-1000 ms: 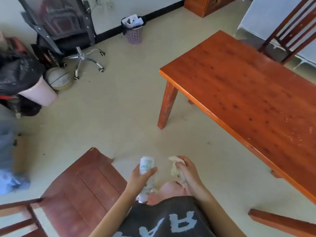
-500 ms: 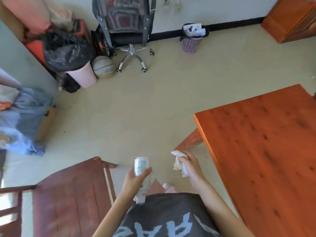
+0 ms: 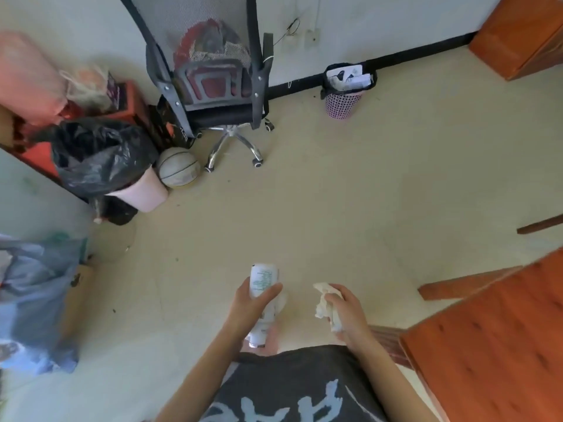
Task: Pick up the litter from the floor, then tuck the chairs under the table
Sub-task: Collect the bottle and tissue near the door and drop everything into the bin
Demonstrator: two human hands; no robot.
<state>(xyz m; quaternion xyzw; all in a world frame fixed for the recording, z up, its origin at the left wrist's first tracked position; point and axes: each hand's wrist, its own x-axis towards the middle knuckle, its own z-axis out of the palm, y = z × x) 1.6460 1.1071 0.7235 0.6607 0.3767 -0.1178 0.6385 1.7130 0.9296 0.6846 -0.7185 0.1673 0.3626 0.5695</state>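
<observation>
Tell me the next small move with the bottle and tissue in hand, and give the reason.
Probably carry both toward the small pink bin by the far wall and drop them in. The left hand grips a white bottle and the right hand a crumpled tissue, so both are full; that bin is open-topped across bare floor.

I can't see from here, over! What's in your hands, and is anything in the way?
Left hand grips white bottle. Right hand grips crumpled tissue. Floor ahead open to pink basket.

open floor [image 3: 320, 214] ahead; table [image 3: 493, 345] crowds the right, bags [image 3: 100, 156] and probably clothes [image 3: 33, 300] left.
</observation>
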